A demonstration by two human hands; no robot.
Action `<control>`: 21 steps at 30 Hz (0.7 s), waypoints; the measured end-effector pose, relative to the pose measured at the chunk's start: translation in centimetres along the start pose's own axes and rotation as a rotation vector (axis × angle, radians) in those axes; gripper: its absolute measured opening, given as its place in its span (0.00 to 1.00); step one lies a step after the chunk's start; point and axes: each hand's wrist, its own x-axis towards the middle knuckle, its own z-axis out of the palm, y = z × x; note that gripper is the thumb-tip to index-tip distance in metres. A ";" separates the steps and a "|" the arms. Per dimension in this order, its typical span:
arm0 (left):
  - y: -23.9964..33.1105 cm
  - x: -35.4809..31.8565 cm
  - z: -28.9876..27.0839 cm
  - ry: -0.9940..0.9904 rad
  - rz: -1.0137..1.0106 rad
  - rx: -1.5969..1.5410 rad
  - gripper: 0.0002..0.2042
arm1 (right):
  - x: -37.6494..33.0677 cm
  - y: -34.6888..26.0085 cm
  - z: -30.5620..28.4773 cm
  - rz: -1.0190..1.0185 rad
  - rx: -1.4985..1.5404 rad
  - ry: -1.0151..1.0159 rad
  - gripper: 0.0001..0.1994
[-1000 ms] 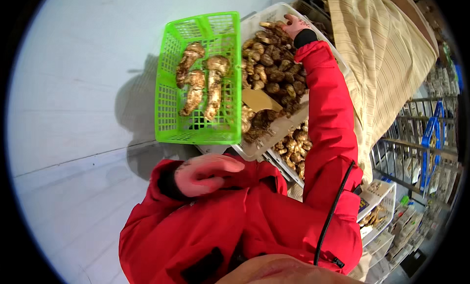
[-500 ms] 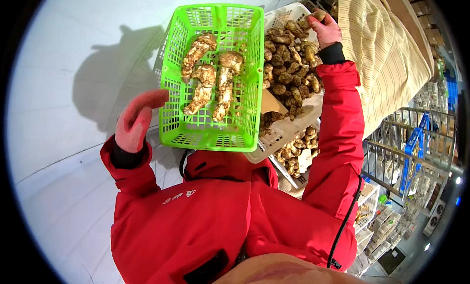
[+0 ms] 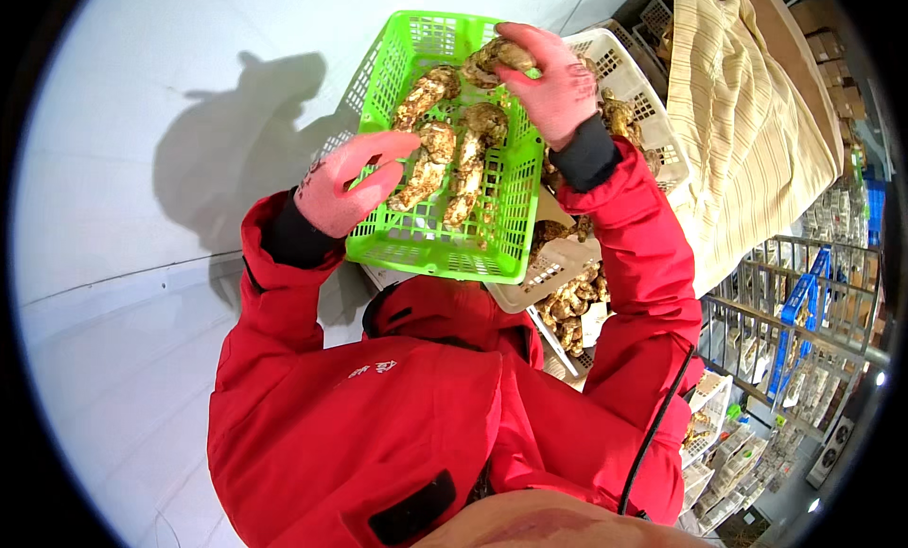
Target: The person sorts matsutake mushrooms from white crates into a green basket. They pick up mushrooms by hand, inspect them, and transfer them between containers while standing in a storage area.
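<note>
A green plastic basket (image 3: 440,262) holds three long, brown-and-cream mushrooms (image 3: 469,165) covered in dirt. My right hand (image 3: 560,89), in a pink glove, grips another mushroom (image 3: 496,62) over the basket's far right corner. My gloved left hand (image 3: 345,187) reaches over the left rim with thumb and fingers apart, its fingertips at the edge of the middle mushroom (image 3: 431,160). Whether they touch it I cannot tell. Under my right arm, to the basket's right, a white crate (image 3: 659,122) of many mushrooms is partly hidden.
A striped beige cloth (image 3: 747,122) drapes over something right of the crate. Below the crate more mushrooms (image 3: 570,307) lie in a lower tray. Metal racks with a blue frame (image 3: 800,316) stand farther right. A pale wall (image 3: 113,179) is on the left.
My right hand has come left from the white crate to the green basket with a mushroom in it. My left hand has moved right over the rim. The basket appears shifted slightly right.
</note>
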 end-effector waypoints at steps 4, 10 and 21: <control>0.3 0.4 -1.1 0.032 -0.003 0.043 0.14 | 0.2 0.9 3.1 -0.140 -0.449 -0.198 0.20; -3.1 -1.0 -1.8 0.082 -0.036 -0.082 0.13 | -1.7 -2.0 0.3 -0.182 0.046 -0.361 0.18; -9.9 0.6 -1.4 0.187 -0.210 -0.334 0.22 | -17.3 18.6 -12.8 0.884 -0.167 0.020 0.20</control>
